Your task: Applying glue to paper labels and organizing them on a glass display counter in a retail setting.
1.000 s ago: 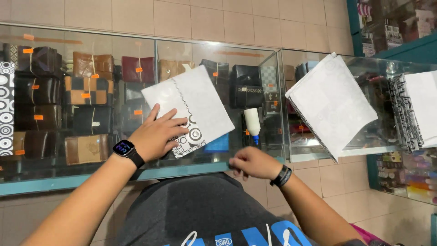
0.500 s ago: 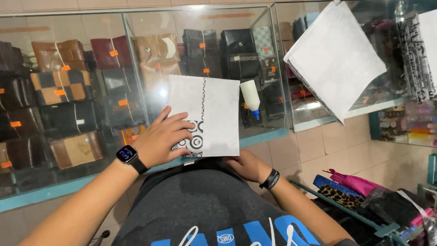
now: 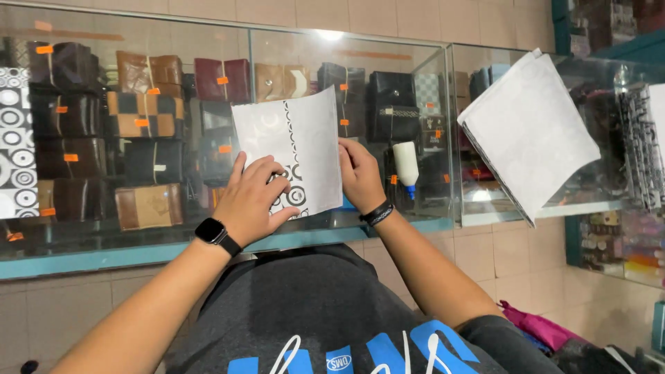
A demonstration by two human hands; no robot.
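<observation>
On top of the glass counter (image 3: 415, 225) I have the folded white sheet with its black circle-patterned band (image 3: 294, 156) lying flat, just beside a small white glue bottle (image 3: 405, 165). My left hand (image 3: 253, 201) lies spread and flat over its lower left corner, fingers pressing rather than clenched, so that grip is released onto the paper. My right hand (image 3: 359, 173) presses along the right edge; I cannot tell whether its fingers curl under the edge. To do this well, I judge I should keep the left palm as the anchor and run the right along the edge with even pressure, keeping the sheet from skidding on the slick glass. A stack of white sheets (image 3: 530, 135) lies well apart to the right, wallets (image 3: 149, 114) under the glass.
</observation>
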